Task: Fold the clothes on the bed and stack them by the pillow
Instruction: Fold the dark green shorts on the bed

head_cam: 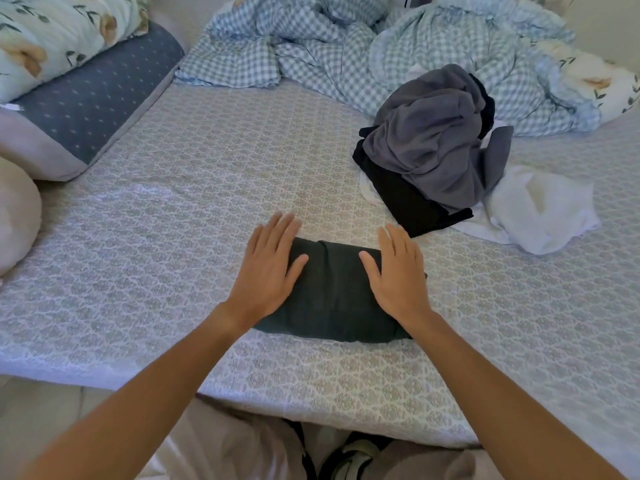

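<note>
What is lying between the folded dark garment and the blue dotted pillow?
Only bare patterned bedsheet lies between the folded dark garment and the blue dotted pillow, as the head view shows.

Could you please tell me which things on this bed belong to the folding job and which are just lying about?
Part of the job:
- folded dark garment, pressed flat by the left hand and right hand
- grey garment, unfolded
- black garment beneath it
- white garment
- blue pillow, where the stack goes

Just lying about:
- checked duvet
- floral pillow
</note>
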